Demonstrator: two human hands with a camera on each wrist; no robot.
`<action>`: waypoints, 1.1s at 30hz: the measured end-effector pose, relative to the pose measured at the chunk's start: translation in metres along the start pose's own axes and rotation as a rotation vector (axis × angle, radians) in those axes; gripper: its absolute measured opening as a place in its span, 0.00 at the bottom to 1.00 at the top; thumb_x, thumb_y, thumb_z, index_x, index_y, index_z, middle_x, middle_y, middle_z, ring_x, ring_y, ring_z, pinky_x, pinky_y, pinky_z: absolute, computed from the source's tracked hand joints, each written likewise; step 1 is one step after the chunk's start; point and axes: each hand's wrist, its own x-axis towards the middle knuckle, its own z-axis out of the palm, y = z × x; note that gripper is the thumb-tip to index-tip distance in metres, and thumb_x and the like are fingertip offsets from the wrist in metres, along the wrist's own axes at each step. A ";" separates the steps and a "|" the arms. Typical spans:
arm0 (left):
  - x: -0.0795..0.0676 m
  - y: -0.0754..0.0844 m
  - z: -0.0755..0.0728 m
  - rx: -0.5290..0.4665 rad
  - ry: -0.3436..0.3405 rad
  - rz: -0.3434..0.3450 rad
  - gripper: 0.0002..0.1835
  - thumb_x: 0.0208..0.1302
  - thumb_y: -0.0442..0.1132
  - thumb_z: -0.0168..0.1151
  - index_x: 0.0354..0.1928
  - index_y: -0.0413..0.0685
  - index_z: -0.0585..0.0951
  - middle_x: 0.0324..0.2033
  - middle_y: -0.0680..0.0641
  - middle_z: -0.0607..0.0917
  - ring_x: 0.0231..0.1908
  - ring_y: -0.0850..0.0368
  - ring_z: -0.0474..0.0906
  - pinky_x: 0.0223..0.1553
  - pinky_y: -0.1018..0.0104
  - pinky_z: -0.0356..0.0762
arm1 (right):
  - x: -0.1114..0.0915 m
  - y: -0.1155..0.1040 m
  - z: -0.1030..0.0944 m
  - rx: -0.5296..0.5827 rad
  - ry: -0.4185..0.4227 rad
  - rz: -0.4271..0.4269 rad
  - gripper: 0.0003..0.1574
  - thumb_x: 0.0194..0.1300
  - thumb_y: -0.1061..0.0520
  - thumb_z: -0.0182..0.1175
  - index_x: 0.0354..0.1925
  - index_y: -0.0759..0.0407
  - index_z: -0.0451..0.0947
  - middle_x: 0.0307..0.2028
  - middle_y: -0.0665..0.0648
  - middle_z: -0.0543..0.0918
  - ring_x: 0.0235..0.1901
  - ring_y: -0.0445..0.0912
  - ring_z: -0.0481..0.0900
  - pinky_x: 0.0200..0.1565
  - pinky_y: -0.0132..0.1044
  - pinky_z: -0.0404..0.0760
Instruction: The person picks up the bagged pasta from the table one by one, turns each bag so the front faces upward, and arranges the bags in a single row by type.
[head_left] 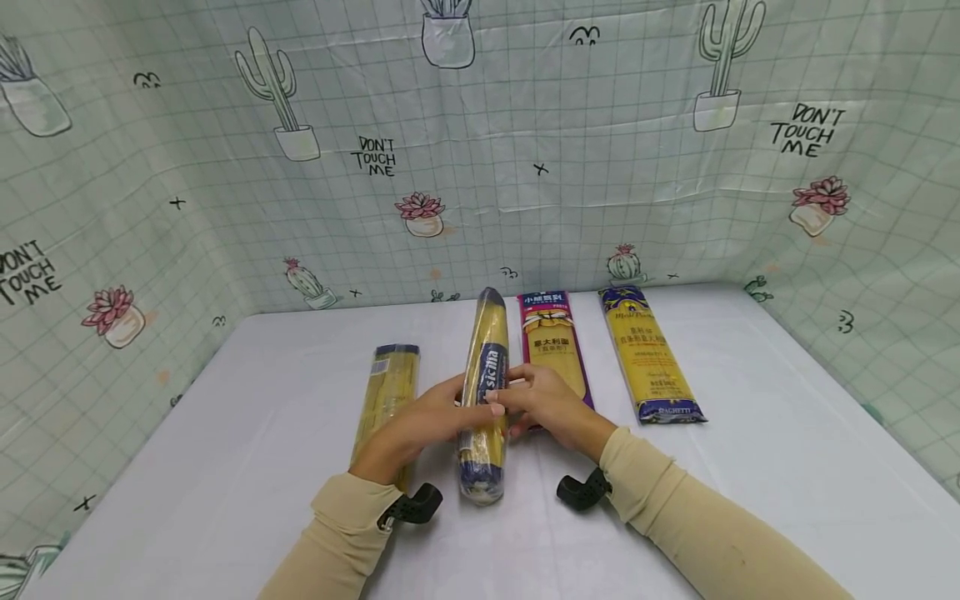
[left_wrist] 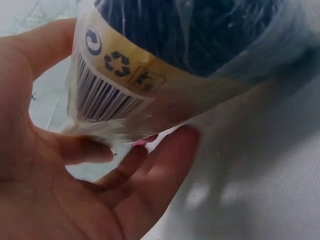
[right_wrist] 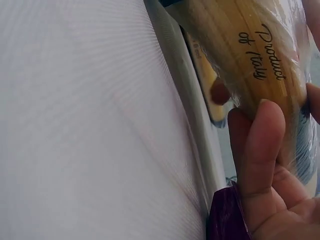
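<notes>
A clear-wrapped spaghetti pack (head_left: pixel 491 329) with dark blue bands and a "sicilia"-like label stands between my two hands in the head view. My left hand (head_left: pixel 435 412) grips its left side, thumb across the front. From the right, my right hand (head_left: pixel 551 400) holds it, fingers around its side. Close up in the left wrist view, the pack (left_wrist: pixel 120 75) shows a barcode, with my left hand (left_wrist: pixel 65 185) curled beside and under it. "Product of Italy" is printed on the pack (right_wrist: pixel 250 45) in the right wrist view, where fingertips of my right hand (right_wrist: pixel 265 165) press its surface.
Left of my hands lies another yellow pasta pack (head_left: pixel 382 383), partly covered by the left hand. Behind the right hand is a pink-edged pasta pack (head_left: pixel 551 342). A yellow and blue spaghetti pack (head_left: pixel 652 358) lies farther right. A patterned curtain (head_left: pixel 487 125) backs the white table (head_left: pixel 225 467).
</notes>
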 end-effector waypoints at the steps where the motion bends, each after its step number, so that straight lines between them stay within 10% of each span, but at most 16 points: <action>1: 0.000 0.000 0.001 0.016 0.011 0.003 0.33 0.52 0.59 0.65 0.60 0.57 0.70 0.45 0.50 0.79 0.46 0.54 0.74 0.53 0.52 0.65 | -0.001 0.000 0.000 -0.002 0.004 -0.004 0.39 0.53 0.49 0.69 0.56 0.65 0.66 0.41 0.62 0.81 0.28 0.49 0.81 0.28 0.41 0.80; 14: 0.005 0.001 0.018 0.012 0.077 0.134 0.28 0.54 0.44 0.68 0.54 0.41 0.70 0.37 0.43 0.81 0.34 0.52 0.80 0.39 0.60 0.76 | -0.001 0.002 0.004 -0.076 0.067 -0.027 0.38 0.52 0.46 0.69 0.53 0.64 0.68 0.39 0.59 0.83 0.25 0.48 0.78 0.24 0.40 0.78; 25: 0.009 -0.001 0.016 -0.021 0.209 0.029 0.35 0.47 0.33 0.66 0.60 0.40 0.64 0.43 0.42 0.78 0.36 0.51 0.79 0.38 0.59 0.76 | -0.002 -0.002 0.005 -0.024 0.141 0.025 0.25 0.62 0.51 0.58 0.53 0.61 0.68 0.35 0.63 0.80 0.21 0.50 0.77 0.23 0.43 0.79; 33: 0.010 -0.002 0.012 -0.126 0.245 -0.023 0.33 0.49 0.35 0.66 0.59 0.38 0.67 0.44 0.42 0.79 0.39 0.52 0.79 0.43 0.60 0.75 | -0.002 -0.004 0.006 -0.017 0.110 0.032 0.37 0.63 0.45 0.58 0.64 0.58 0.58 0.40 0.61 0.80 0.29 0.51 0.79 0.26 0.45 0.80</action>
